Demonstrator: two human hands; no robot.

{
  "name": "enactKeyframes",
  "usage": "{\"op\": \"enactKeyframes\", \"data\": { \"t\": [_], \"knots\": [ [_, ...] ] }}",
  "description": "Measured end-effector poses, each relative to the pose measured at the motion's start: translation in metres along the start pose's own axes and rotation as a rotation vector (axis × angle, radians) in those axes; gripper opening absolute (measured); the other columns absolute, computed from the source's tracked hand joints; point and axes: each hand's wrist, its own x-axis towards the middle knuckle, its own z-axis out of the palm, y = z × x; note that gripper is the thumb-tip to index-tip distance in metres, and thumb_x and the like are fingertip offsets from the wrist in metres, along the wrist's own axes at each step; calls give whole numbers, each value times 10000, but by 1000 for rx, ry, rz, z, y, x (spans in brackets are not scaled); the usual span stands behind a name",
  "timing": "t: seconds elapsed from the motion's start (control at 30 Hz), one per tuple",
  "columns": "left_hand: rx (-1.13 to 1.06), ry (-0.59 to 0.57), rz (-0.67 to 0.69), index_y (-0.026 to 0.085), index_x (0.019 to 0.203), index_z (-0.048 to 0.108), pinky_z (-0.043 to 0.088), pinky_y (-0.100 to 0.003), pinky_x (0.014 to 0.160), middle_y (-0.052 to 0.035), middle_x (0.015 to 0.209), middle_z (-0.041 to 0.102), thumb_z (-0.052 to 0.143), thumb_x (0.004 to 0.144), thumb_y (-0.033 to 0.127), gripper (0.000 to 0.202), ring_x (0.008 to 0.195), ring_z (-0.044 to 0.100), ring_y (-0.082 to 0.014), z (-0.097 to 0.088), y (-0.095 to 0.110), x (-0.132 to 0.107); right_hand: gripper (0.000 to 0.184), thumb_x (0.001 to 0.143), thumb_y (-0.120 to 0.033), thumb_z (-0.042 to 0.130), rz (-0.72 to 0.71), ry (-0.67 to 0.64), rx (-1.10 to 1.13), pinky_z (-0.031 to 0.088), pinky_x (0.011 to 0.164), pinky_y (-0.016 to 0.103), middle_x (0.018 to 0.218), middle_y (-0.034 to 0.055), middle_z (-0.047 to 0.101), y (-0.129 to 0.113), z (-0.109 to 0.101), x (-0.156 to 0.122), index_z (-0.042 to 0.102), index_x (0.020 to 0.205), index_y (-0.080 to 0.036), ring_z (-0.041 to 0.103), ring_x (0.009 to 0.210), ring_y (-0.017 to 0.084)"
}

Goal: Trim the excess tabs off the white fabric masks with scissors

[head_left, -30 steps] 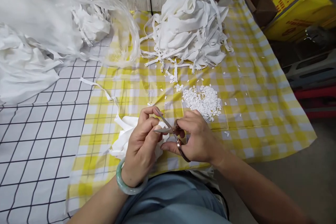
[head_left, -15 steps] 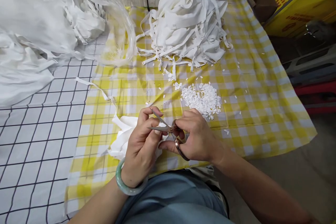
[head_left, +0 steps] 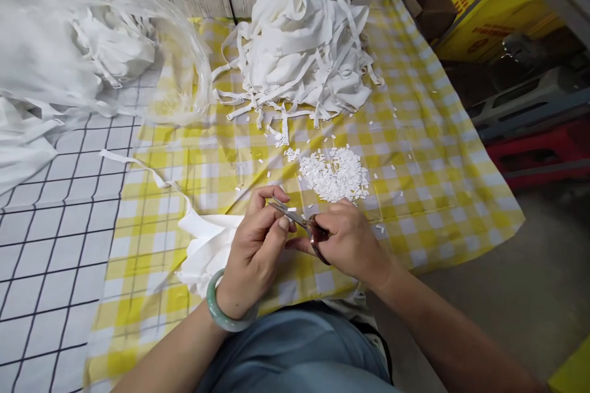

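one pair of scissors [head_left: 301,220] in one right hand [head_left: 354,238]

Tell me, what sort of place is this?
Perhaps a small workshop or home workspace, though I can't be certain: scissors in the person's right hand, a big heap of white fabric, and a pile of tiny white bits suggest it.

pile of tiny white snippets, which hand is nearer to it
Right hand, just on the near side of the snippet pile; the left hand sits farther, to its near left.
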Motion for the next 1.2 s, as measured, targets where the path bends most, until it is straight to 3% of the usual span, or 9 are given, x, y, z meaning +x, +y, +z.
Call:
{"op": "enactKeyframes", "data": {
  "t": [0.13, 0.27, 0.37, 0.5, 0.6, 0.67, 0.83, 1.03, 1.2],
  "knots": [
    [190, -177, 49, 180, 832, 615, 434, -323, 988, -90, 1040, 561, 425, 995, 193, 251, 1166, 492, -205, -8, 8, -1, 572, 797, -585, 673, 162, -4, 78, 269, 548, 259, 474, -37, 440, 13, -3, -1, 404, 486, -187, 391, 502, 91],
    [592, -431, 151, 194, 1061, 622, 414, -366, 1083, -110, 1385, 502, 542, 956, 239, 139, 1325, 439, -237, -63, 35, -18, 465, 711, -614, 731, 310, -1, 176, 327, 510, 231, 609, -40, 488, 18, -10, -2, 498, 717, -212, 436, 540, 110],
    [885, -293, 163, 186, 1041, 625, 440, -432, 1057, -126, 1323, 544, 482, 947, 159, 173, 1271, 479, -260, -116, 32, -22, 474, 715, -590, 719, 311, 82, 131, 424, 602, 273, 748, -7, 522, 17, -16, 1, 506, 919, -219, 498, 641, 155],
    [1110, -209, 174, 164, 1080, 653, 415, -590, 1041, -177, 1359, 508, 464, 891, 108, 274, 1321, 392, -362, -160, -6, -2, 421, 724, -534, 704, 297, 254, 102, 468, 749, 362, 865, 40, 565, 4, -19, 14, 534, 948, -220, 531, 754, 199],
    [1029, -289, 257, 166, 879, 655, 411, -562, 1049, -159, 1258, 593, 497, 891, 150, 159, 1284, 446, -342, -164, -21, 14, 375, 739, -491, 724, 234, 192, 264, 477, 823, 374, 943, 56, 604, -24, -4, 28, 572, 949, -221, 574, 845, 213],
    [938, -291, 267, 166, 811, 594, 486, -455, 934, -126, 1027, 657, 485, 900, 167, 141, 1043, 583, -263, -163, -13, 17, 371, 748, -455, 739, 164, 72, 435, 479, 870, 364, 1011, 65, 630, -49, 18, 37, 592, 994, -218, 600, 938, 221],
    [700, -250, -54, 183, 847, 535, 375, -232, 525, 40, 623, 499, 479, 918, 256, 116, 540, 424, -107, -172, 35, -6, 216, 707, -273, 711, 38, -125, 701, 495, 769, 311, 881, 25, 645, -104, 72, 60, 600, 877, -201, 606, 817, 182],
    [472, -360, -397, 203, 927, 702, 430, -232, 653, -8, 793, 645, 493, 946, 431, 310, 719, 537, -132, -185, 63, -43, 147, 709, -289, 659, 137, -360, 1065, 417, 516, 226, 645, -52, 515, -113, 49, 91, 561, 757, -190, 492, 532, 90],
    [178, -248, -468, 207, 1049, 708, 381, -206, 536, -1, 705, 563, 546, 919, 477, 341, 619, 451, -107, -184, 65, -54, 223, 713, -277, 726, -40, -418, 923, 447, 663, 234, 848, -13, 597, -113, 46, 85, 619, 890, -192, 549, 734, 115]
  ]
}}
